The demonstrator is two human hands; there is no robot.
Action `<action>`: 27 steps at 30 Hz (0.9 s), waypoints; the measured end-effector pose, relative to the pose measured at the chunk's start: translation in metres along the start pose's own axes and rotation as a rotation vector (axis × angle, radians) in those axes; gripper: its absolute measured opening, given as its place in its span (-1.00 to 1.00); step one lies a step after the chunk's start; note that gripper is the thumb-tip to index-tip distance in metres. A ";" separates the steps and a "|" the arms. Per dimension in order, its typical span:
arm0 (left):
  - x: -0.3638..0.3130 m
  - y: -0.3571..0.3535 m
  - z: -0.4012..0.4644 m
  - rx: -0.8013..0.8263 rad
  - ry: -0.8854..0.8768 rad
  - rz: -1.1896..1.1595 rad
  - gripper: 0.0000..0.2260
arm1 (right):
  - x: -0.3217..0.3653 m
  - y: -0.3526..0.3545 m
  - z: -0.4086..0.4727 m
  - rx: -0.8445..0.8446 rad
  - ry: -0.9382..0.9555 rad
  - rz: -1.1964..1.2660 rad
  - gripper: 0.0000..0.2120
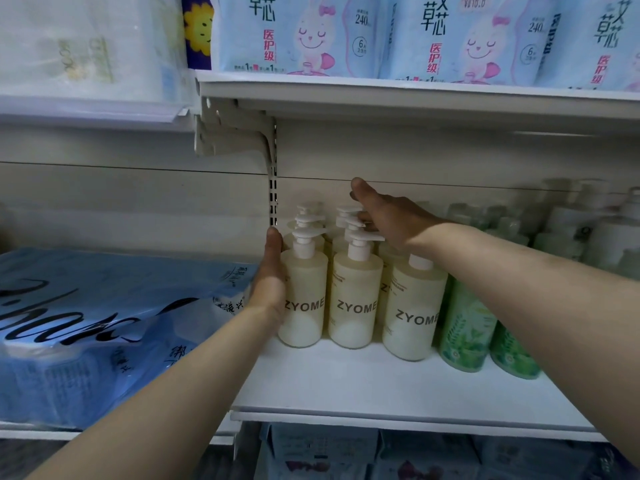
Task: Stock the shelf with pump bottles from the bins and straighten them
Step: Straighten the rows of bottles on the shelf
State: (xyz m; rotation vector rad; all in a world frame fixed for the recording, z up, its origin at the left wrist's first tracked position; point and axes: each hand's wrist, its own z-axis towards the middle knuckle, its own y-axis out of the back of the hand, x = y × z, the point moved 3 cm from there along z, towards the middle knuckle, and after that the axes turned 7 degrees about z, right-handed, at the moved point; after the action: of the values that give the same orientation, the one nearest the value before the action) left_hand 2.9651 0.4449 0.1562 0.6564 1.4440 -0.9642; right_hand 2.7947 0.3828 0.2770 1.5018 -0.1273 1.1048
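Bottles (pixel 353 292) stand upright in rows on the shelf (pixel 381 386), between our hands. Left hand (pixel 272 275) presses flat, fingers straight, against the left row. Right hand (pixel 384 216), fingers extended, rests on far pump heads (pixel 349 216), nearer them.

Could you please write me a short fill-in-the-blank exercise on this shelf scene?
1. The cream plastic pump bottles carry the printed word ____.
2. The left hand presses flat against the ____ side of the bottle group.
3. The right hand reaches over the white pump ____ of the rear bottles.
4. Right of the cream bottles stand ____ bottles.

Missing words: ZYOME; left; heads; green
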 end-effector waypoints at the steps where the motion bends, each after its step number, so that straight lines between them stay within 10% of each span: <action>1: 0.001 0.000 -0.001 0.008 -0.010 -0.005 -0.48 | 0.000 0.000 0.000 0.003 -0.001 0.004 -0.20; 11: -0.003 0.010 -0.052 -0.226 -0.071 0.178 -0.15 | 0.001 0.013 -0.033 -0.116 0.072 0.112 -0.28; 19: 0.005 -0.021 -0.133 -0.316 -0.527 0.403 -0.38 | -0.015 0.014 -0.095 -0.380 0.295 0.349 -0.45; 27: 0.036 -0.055 -0.132 -0.079 -0.230 0.365 -0.29 | -0.065 -0.078 -0.132 -0.246 0.145 0.499 -0.42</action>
State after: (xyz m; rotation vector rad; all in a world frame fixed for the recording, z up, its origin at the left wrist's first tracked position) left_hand 2.8463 0.5252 0.1221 0.6975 1.1057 -0.6687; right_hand 2.7364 0.4814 0.1554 1.1911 -0.5405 1.5290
